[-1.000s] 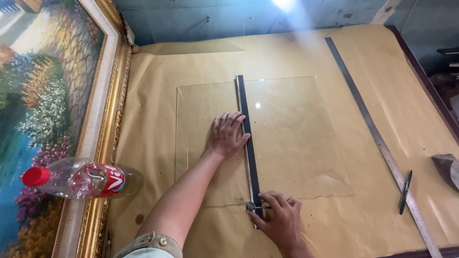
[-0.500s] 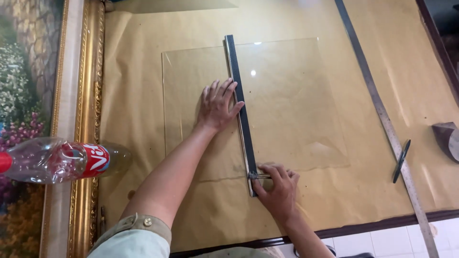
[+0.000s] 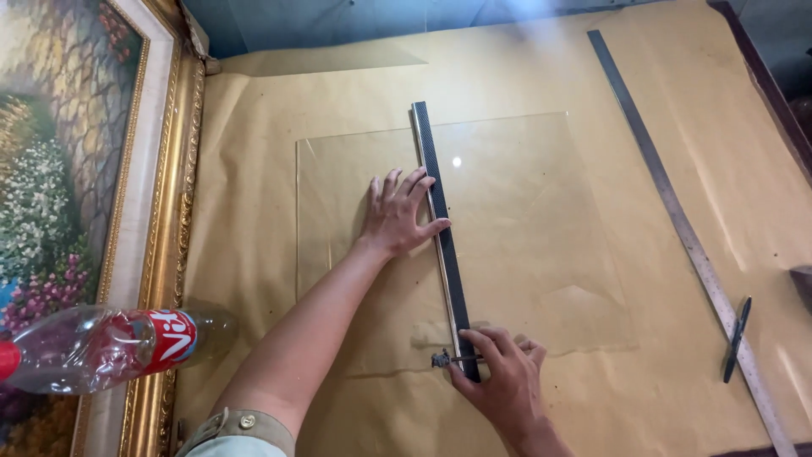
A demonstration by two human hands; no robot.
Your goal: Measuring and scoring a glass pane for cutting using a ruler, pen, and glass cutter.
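Left hand (image 3: pixel 397 222) fingers splayed flat on straightedge (image 3: pixel 444 241) (over glass sheet (image 3: pixel 524 228)), right hand (image 3: pixel 499 377) fingers pinching glass cutter (image 3: pixel 447 360) — closed.

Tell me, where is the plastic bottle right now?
In the head view, the plastic bottle lies on its side at the far left, resting across the gold picture frame, left of the person's left hand and the glass sheet.
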